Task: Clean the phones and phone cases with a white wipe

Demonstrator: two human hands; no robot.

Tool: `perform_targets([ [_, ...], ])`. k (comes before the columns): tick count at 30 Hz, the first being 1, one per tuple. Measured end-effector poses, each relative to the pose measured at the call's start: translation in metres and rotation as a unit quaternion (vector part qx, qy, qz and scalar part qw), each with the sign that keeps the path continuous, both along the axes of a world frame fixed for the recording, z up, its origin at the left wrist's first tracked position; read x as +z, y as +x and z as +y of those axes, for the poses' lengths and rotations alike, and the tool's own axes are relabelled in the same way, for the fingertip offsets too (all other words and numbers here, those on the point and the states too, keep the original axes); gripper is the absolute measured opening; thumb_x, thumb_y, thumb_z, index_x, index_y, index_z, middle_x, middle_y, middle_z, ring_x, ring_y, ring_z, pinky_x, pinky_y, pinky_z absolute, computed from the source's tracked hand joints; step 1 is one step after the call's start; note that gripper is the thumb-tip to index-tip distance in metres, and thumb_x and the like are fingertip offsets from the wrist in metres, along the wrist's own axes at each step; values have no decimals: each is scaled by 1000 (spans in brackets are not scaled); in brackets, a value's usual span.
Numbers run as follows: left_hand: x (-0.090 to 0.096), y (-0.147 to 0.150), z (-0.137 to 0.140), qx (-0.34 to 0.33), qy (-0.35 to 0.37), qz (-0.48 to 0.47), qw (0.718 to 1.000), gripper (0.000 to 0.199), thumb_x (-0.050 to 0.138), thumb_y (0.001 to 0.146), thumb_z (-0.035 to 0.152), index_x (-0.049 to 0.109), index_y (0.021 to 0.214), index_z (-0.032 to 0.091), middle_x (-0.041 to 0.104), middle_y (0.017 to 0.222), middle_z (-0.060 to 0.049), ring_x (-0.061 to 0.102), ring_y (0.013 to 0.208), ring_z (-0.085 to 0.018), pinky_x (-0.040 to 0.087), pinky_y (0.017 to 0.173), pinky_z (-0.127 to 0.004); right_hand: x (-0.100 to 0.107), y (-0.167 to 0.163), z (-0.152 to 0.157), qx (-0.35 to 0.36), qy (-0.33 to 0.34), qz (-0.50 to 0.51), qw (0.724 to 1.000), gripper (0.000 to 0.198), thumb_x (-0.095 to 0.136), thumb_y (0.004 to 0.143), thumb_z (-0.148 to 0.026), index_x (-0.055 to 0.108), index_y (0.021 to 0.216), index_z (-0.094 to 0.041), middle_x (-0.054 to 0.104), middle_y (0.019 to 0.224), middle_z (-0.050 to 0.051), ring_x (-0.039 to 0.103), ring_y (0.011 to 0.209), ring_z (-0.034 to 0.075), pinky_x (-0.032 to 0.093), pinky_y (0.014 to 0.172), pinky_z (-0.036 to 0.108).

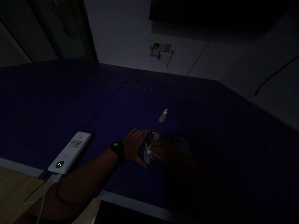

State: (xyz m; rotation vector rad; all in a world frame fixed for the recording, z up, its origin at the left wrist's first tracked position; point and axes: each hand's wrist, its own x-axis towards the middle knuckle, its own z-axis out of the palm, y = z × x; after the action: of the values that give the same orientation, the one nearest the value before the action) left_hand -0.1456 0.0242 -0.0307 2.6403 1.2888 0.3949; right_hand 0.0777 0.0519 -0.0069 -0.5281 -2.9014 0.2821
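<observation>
A phone case [156, 136] is apparently being wiped near the table's [126, 182] front edge.
It is braced by the spread left hand [133, 145], tissue [149, 151] pinched in the right hand [161, 151]; steady bracing seems needed next.

No text or number is legible: at 8 o'clock, the white power bank [69, 153] bears small print [74, 143] and 1 lit round display [60, 164], too dim to read.
</observation>
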Motion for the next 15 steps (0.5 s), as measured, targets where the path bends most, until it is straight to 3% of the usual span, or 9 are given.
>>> perform_targets([
  [5, 1, 0, 1, 2, -6, 2, 1000, 146, 54, 53, 98, 14, 156, 3, 37, 154, -31, 37, 143, -43, 18, 119, -60, 2, -9, -3, 61, -13, 8, 998, 16, 56, 95, -11, 71, 89, -14, 71, 93, 10, 65, 92, 20, 51, 87, 34],
  [8, 1, 1, 0, 2, 1, 1, 1000, 146, 54, 53, 98, 15, 156, 2, 37, 154, -31, 37, 143, -43, 18, 120, -60, 4, 3, 0, 46, -33, -7, 998, 15, 56, 95, -11, 71, 92, -15, 71, 94, 8, 65, 91, 19, 51, 85, 32],
  [11, 1, 1, 0, 1, 6, -1, 1000, 145, 55, 53, 97, 15, 156, 3, 38, 153, -31, 37, 143, -44, 18, 119, -60, 2, 5, -2, 34, -19, -7, 999, 17, 56, 96, -13, 71, 91, -16, 71, 94, 9, 64, 91, 19, 51, 84, 33],
  [15, 0, 0, 1, 3, 3, -1, 1000, 146, 56, 53, 96, 13, 156, 2, 39, 153, -32, 37, 143, -44, 18, 119, -60, -1, -8, -12, 89, 4, 18, 996, 17, 58, 96, -15, 72, 86, -15, 72, 92, 10, 63, 87, 20, 51, 83, 35],
])
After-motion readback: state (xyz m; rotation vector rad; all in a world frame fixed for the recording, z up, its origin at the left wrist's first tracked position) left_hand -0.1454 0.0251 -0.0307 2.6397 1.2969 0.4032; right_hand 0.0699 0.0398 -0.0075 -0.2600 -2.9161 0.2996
